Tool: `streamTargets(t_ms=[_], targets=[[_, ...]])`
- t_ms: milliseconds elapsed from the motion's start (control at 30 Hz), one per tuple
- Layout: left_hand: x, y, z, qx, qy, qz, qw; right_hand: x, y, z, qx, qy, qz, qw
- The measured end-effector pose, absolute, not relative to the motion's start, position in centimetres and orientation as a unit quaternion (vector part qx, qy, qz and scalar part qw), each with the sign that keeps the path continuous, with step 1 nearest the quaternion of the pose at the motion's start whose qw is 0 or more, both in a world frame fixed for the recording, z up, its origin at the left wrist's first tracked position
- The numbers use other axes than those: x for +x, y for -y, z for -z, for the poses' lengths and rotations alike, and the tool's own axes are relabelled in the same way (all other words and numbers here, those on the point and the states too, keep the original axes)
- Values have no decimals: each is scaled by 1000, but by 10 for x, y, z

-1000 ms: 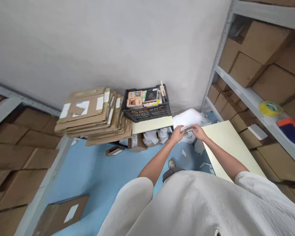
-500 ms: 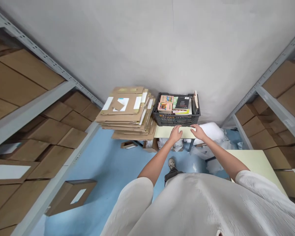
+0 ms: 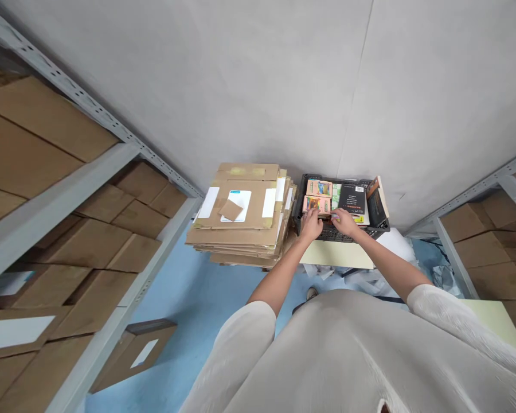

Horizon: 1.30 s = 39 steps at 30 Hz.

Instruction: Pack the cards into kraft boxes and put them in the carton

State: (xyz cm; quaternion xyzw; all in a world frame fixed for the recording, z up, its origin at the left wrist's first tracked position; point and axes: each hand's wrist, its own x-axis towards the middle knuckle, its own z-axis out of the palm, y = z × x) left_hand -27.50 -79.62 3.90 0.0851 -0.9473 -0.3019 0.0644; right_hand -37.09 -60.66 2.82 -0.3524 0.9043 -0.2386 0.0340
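A black plastic crate (image 3: 341, 235) full of books stands against the wall on a pale yellow table (image 3: 337, 255). Two pink-covered book stacks (image 3: 319, 188) lie in its left half, one behind the other. My left hand (image 3: 311, 225) is at the front edge of the nearer pink book (image 3: 317, 203), fingers curled against it. Over the front rim reaches my right hand (image 3: 344, 222), its fingers bent loosely near that book's right corner; nothing shows in its grasp. A black book (image 3: 352, 199) lies right of the pink ones, above a yellow-edged book (image 3: 361, 219).
Flattened cardboard boxes (image 3: 249, 198) are stacked left of the crate. Shelves of cartons (image 3: 75, 235) line the left side, with more cartons (image 3: 490, 246) at right. One carton (image 3: 133, 353) stands on the blue floor. White plastic packing (image 3: 395, 252) lies beside the table.
Both my hands have moved forward from just before the crate to inside its front rim, at the books. My view has shifted, so the crate now appears lower and farther right.
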Motion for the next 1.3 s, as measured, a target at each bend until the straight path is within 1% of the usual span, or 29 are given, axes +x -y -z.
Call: streamTargets(t_ms=[233, 400, 567, 733, 1000, 1100, 1200, 1300], targets=[[-301, 816, -39, 101, 969, 227, 11, -398, 649, -34, -366, -924, 96, 58], [-307, 819, -32, 108, 975, 193, -15, -401, 660, -27, -381, -921, 54, 63], [-309, 819, -29, 117, 976, 186, 12, -400, 658, -22, -398, -913, 76, 39], [-313, 820, -27, 138, 966, 215, 29, -403, 655, -22, -419, -900, 112, 34], [-313, 826, -32, 133, 969, 207, 20, -404, 652, -31, -423, -896, 125, 55], [-309, 827, -36, 127, 968, 214, 22, -401, 654, -36, -408, -905, 102, 65], [-301, 828, -44, 119, 967, 221, 48, -398, 654, -42, -392, -913, 84, 68], [-293, 830, -56, 104, 961, 239, 95, -392, 646, -51, -391, -911, 125, 37]])
